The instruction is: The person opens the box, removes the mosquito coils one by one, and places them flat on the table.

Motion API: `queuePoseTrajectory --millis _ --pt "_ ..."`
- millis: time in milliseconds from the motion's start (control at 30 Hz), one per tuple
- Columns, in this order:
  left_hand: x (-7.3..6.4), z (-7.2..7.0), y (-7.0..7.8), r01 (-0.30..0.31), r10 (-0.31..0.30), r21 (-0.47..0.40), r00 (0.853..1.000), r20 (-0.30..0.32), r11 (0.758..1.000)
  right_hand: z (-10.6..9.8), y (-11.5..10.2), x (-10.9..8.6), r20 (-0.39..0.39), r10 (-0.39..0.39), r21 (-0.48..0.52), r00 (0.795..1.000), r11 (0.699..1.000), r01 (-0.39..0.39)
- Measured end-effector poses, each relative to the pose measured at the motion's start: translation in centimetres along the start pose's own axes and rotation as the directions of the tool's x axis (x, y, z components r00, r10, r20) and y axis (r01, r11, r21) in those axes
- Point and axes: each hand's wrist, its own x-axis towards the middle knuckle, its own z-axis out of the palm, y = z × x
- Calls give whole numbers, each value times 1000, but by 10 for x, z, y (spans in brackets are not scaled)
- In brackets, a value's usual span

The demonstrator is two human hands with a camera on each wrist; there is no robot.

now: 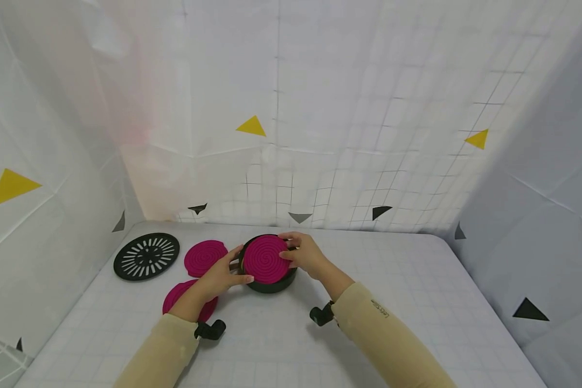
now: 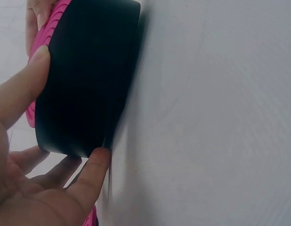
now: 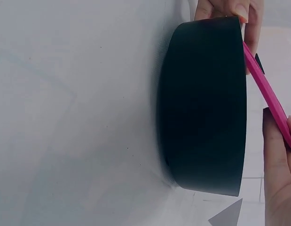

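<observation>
A round black container (image 1: 270,287) with a low, smooth side wall sits on the table. My left hand (image 1: 223,277) holds it from the left, with the thumb (image 2: 40,59) by the rim and other fingers against the side wall. Between thumb and fingers, my right hand (image 1: 306,254) pinches the right edge of a magenta coaster (image 1: 267,258) with a raised spiral pattern. That coaster lies tilted over the container's mouth; in the right wrist view its lifted edge (image 3: 265,89) stands away from the rim. What the container holds is hidden beneath it.
Two more magenta spiral coasters lie left of the container, one farther back (image 1: 206,258) and one nearer (image 1: 209,310), partly covered by my left forearm. A black slotted disc (image 1: 147,256) lies at the table's back left. White sheets with coloured triangles wall in the table (image 1: 393,302).
</observation>
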Motion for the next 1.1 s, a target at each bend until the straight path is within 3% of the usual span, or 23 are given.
queuePoseTrajectory --millis 367,633,867,1100 --pt "1 1 -1 -3 3 23 1000 -4 1000 -5 -9 -11 -46 -22 72 999 997 25" --pt "-1 -1 -2 -3 3 4 1000 7 1000 -12 -14 -21 -96 -41 68 994 997 48" --pt "-4 -3 -2 4 -4 5 1000 -1 1000 -21 -16 -30 -86 -54 132 995 989 66" --pt "-3 -2 2 -15 14 2 1000 17 1000 -34 -15 -38 -124 -62 119 990 990 77"
